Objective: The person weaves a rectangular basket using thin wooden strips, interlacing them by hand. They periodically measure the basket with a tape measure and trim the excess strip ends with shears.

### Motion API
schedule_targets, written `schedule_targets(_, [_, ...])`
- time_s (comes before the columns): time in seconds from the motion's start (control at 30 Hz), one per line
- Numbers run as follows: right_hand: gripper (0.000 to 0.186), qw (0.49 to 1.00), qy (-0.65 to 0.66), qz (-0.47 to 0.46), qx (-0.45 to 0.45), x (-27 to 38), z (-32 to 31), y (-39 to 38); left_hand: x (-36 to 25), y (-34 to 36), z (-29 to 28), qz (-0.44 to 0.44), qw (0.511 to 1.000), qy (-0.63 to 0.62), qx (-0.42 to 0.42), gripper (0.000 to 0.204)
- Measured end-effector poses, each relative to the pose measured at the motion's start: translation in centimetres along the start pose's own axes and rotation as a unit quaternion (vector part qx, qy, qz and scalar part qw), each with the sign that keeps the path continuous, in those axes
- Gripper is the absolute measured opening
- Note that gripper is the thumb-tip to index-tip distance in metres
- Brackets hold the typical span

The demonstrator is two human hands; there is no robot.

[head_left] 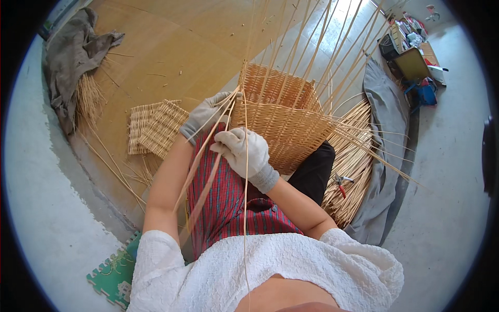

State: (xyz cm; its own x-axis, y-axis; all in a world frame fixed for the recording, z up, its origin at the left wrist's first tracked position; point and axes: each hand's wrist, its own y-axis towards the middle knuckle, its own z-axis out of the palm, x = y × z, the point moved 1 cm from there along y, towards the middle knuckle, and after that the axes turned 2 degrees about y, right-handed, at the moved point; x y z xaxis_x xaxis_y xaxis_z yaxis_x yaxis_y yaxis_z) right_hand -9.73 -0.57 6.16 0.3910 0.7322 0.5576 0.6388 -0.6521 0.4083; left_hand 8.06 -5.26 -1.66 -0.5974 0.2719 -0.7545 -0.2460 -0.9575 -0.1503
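A square woven wicker basket rests tilted on my lap, over a red checked cloth. Long unwoven canes rise from its far and right rims. At its left corner my left hand, in a grey-white work glove, is closed around the basket's edge and several loose canes. Just below, my gloved right hand has its fingers curled in a pinch by the cane strands that hang toward my left forearm. A single long cane passes in front of the right hand, so what the fingertips hold is partly hidden.
Two small woven panels lie left of my arm. To the right are a bundle of canes, red-handled pruning shears and a grey cloth. A dark cloth covers more cane at far left. A green foam mat lies lower left.
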Motion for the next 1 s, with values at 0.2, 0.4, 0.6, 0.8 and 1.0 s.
schedule_targets(0.2, [0.022, 0.991, 0.087, 0.049, -0.091, -3.9, -1.9, -4.0, -0.6, 2.5, -1.6, -0.011, 0.981, 0.187, 0.041, 0.032])
schedule_targets(0.4, [0.019, 0.853, 0.337, 0.270, -0.291, -11.9, -2.8, -0.3, 1.2, 2.7, 2.2, 0.079, 0.930, 0.327, -0.148, 0.018])
schedule_targets(0.6, [0.062, 0.985, -0.043, 0.146, -0.085, -9.2, -4.0, 11.0, 5.8, 4.9, -0.1, 0.173, 0.880, 0.326, -0.298, 0.007])
schedule_targets(0.8, [0.036, 0.843, 0.412, 0.137, -0.317, -16.0, -3.1, -3.8, 5.4, 3.2, 4.3, 0.178, 0.860, 0.303, -0.369, 0.015])
schedule_targets(1.0, [0.027, 0.844, 0.314, 0.358, -0.248, -14.3, -8.1, -2.2, 6.1, 1.2, 11.6, 0.400, 0.589, 0.666, -0.224, 0.053])
